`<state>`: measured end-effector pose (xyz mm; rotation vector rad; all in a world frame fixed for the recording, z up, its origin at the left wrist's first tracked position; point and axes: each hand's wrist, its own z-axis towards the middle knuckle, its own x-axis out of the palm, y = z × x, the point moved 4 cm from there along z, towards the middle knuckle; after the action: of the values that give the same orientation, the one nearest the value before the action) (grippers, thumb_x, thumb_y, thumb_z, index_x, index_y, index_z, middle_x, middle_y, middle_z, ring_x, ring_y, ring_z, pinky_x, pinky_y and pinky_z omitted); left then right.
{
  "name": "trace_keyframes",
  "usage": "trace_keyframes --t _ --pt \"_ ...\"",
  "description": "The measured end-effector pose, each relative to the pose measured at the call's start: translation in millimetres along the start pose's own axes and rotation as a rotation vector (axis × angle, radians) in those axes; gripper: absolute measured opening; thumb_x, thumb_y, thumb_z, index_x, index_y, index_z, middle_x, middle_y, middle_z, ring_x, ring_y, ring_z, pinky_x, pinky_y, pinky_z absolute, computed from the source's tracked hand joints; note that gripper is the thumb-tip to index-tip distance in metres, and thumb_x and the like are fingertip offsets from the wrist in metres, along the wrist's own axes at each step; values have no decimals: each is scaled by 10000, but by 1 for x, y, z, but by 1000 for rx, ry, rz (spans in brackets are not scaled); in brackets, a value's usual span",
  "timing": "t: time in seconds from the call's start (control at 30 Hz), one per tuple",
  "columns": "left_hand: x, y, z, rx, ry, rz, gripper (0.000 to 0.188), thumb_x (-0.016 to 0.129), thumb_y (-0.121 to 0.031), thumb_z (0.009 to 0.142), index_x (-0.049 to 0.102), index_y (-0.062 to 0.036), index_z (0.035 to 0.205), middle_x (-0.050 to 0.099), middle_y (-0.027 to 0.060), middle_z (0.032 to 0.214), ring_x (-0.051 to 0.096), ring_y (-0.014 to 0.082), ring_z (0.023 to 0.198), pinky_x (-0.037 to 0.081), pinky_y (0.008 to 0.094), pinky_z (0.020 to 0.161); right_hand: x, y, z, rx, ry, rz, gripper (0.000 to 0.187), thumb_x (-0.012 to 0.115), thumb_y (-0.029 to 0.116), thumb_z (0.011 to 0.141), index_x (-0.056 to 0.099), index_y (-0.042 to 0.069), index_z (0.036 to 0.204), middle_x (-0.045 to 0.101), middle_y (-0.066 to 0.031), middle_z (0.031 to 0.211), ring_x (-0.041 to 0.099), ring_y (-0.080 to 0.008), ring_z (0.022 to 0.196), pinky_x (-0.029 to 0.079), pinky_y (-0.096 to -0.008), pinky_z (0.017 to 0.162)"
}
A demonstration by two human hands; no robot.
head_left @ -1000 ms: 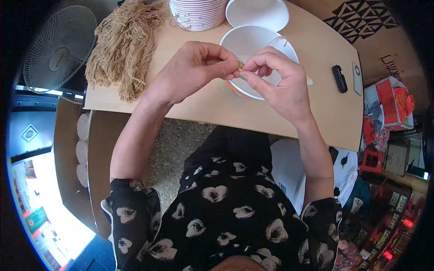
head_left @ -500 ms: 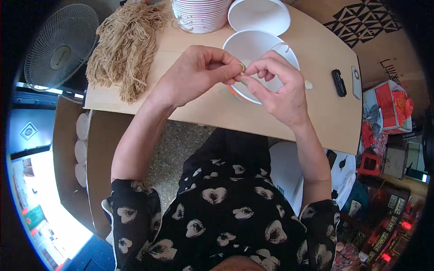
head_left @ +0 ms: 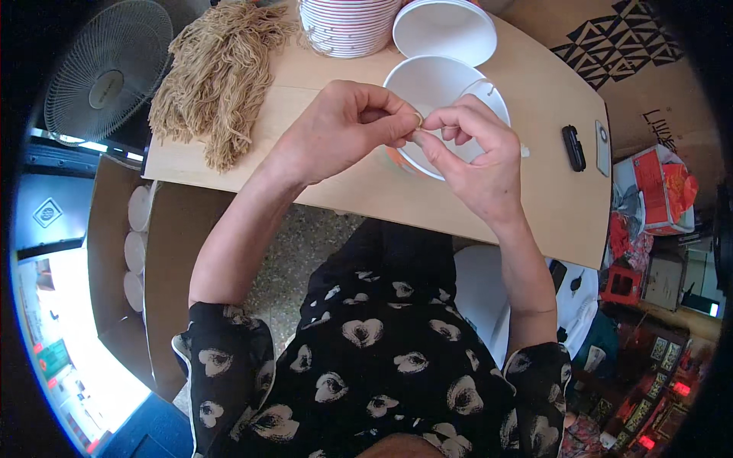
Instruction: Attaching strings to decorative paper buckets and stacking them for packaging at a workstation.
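Thumb and forefinger of my left hand point(head_left: 347, 130) are closed on a short bit of tan cord point(head_left: 418, 120). The tips of my right hand point(head_left: 482, 156) pinch at that same spot, almost touching the left fingertips. Both hands are held over the near part of an open white paper bucket point(head_left: 427, 72) and hide some of it. A thin pale cord point(head_left: 486, 84) shows at the bucket's right rim. To the left lies a thick bundle of tan cords point(head_left: 217, 84) on the wooden table point(head_left: 324, 182).
Behind the bucket lies another white bucket point(head_left: 447, 34), beside a tall nested stack point(head_left: 347, 27). A black folding object point(head_left: 573, 148) rests at the right. A fan point(head_left: 107, 88) stands left; below it, a cardboard box point(head_left: 179, 267) holds white round containers point(head_left: 136, 252).
The whole view has shifted slightly. My fingertips stay pinched together around the cord, with only a small change in the finger positions.
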<state>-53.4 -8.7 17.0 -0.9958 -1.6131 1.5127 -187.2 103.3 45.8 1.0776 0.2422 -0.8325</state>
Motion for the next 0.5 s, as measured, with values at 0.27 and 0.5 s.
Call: trace_keyframes --t 0.27,0.5 --pt "8 3 0 170 -102 -81 160 643 -101 939 671 54 970 697 61 823 662 90 798 551 234 734 2 -8 -3 76 51 170 76 726 14 784 692 7 852 630 -25 768 575 -96 687 439 -239 610" --pt "12 2 -2 236 -220 -61 104 662 -45 910 667 57 933 696 57 805 679 91 762 566 224 680 3 -21 -1 277 129 363 100 687 52 854 717 -26 909 674 -14 793 585 -56 706 464 -205 649"
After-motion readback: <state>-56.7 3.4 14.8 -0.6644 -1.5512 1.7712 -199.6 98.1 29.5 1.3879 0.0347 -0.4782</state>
